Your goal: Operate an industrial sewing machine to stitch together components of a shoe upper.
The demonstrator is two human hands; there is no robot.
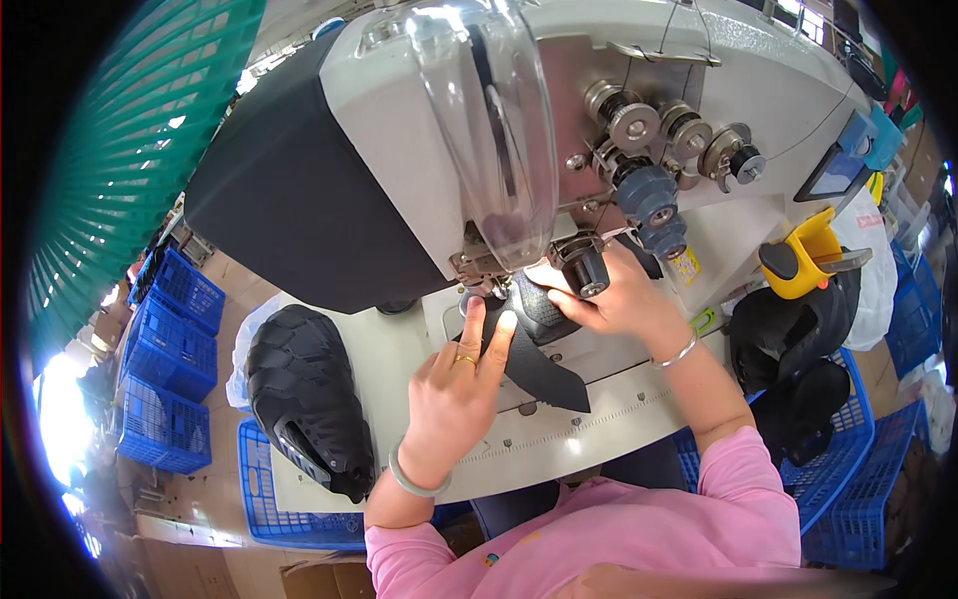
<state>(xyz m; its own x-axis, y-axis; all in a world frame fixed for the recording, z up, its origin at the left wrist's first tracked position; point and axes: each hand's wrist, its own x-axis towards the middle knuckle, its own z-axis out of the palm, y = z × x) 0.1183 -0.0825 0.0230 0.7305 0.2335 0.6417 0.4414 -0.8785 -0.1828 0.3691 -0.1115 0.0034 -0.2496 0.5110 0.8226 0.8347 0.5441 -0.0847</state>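
A black textured shoe-upper piece (542, 311) lies under the needle area of a white sewing machine (389, 150), with a curved strip end (547, 379) of black material reaching toward the table's front edge. My left hand (454, 389) presses two stretched, spread fingertips on the black material just left of and before the presser foot (491, 285); its other fingers are curled. My right hand (629, 299) grips the piece from the right, its thumb on the near side and its forefinger reaching behind the machine's black knob (584, 268). Its remaining fingers are partly hidden.
Stacked black shoe uppers (309, 399) stand left on the white table (479, 469); more black pieces (793, 339) lie right, near a yellow-and-black tool (801, 255). Blue crates (165, 424) line the left floor. A green fan guard (130, 130) looms upper left.
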